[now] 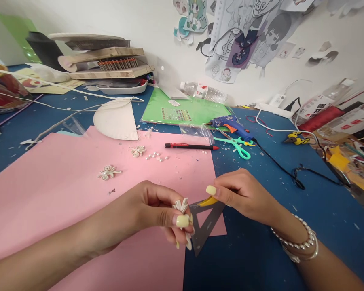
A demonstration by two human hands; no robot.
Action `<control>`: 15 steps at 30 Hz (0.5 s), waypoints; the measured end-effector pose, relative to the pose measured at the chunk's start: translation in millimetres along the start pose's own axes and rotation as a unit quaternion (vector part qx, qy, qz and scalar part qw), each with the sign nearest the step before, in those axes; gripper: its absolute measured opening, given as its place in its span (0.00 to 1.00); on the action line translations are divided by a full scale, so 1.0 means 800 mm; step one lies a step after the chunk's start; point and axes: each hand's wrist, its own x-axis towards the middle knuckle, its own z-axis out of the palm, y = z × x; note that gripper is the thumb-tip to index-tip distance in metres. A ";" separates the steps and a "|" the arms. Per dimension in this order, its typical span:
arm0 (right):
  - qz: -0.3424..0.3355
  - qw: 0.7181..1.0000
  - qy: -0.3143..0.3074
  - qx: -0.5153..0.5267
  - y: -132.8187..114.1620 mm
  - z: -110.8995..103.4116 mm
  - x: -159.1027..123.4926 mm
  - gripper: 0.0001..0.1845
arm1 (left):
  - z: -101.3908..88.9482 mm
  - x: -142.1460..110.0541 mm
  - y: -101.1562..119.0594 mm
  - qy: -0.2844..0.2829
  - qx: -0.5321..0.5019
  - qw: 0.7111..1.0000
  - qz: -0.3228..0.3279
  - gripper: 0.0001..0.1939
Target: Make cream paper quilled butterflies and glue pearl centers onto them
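Note:
In the lower middle, my left hand [157, 214] is closed, pinching a small white cord ornament [181, 206] with looped ends between thumb and fingers. Part of the ornament is hidden behind the thumb. My right hand [242, 194] grips yellow tweezers [208, 201], whose thin grey tip points left toward the ornament; whether they touch, I cannot tell. Beneath them lies a dark set square [204, 234], partly over pink paper [79, 210]. Farther back on that paper are two similar coiled cord ornaments, one nearer [109, 172] and one farther [138, 151], beside several white beads [157, 156].
A red-black pen [191, 146], green scissors [235, 143] and a blue glue gun [233, 124] lie behind my hands. A white half disc [117, 120] overlaps the paper. Yellow-black pliers [297, 138] and cables are at right. Stacked boards [109, 72] stand at back left.

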 end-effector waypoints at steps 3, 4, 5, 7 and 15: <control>0.006 1.000 -0.012 -0.001 0.000 0.000 -0.001 0.26 | 0.000 0.000 -0.001 -0.011 -0.008 1.000 -0.005 0.05; 0.008 1.000 -0.017 0.001 0.000 0.000 -0.001 0.26 | -0.001 0.000 -0.001 -0.016 -0.012 1.000 -0.005 0.05; 0.010 1.000 -0.021 0.006 0.000 -0.001 -0.001 0.25 | -0.001 0.000 -0.002 -0.020 -0.016 1.000 -0.005 0.05; 0.012 0.999 -0.030 0.018 0.001 -0.001 -0.002 0.25 | -0.002 0.000 -0.003 -0.028 -0.023 0.999 -0.006 0.04; 0.006 0.996 -0.070 0.058 0.001 0.000 0.000 0.26 | -0.001 -0.001 -0.004 -0.070 -0.056 0.995 -0.033 0.04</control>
